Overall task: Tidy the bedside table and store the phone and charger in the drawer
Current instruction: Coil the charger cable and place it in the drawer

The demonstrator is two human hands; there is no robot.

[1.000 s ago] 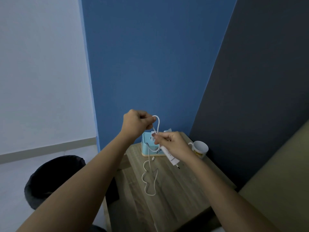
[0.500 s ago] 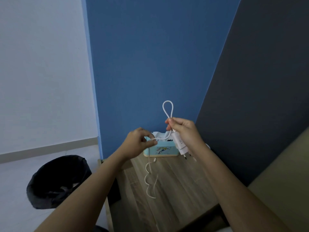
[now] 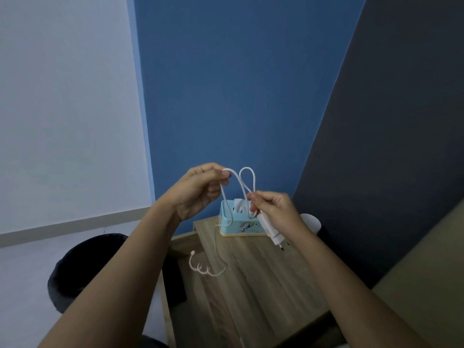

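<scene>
Charger cable being looped in both hands above bedside table [image 3: 256, 277].
Left hand [image 3: 198, 189] is pinching the cable [image 3: 234, 182]; right hand [image 3: 273, 212] is gripping the loop and charger [image 3: 270, 227]. Cable tail is trailing onto the tabletop beside the tissue box [image 3: 241, 226].

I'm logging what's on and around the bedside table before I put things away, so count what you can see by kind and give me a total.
Charger with its cable, held in the left hand and right hand: 1
Tissue box: 1
Mug: 1
Bin beside the bedside table: 1
Total: 4
</scene>
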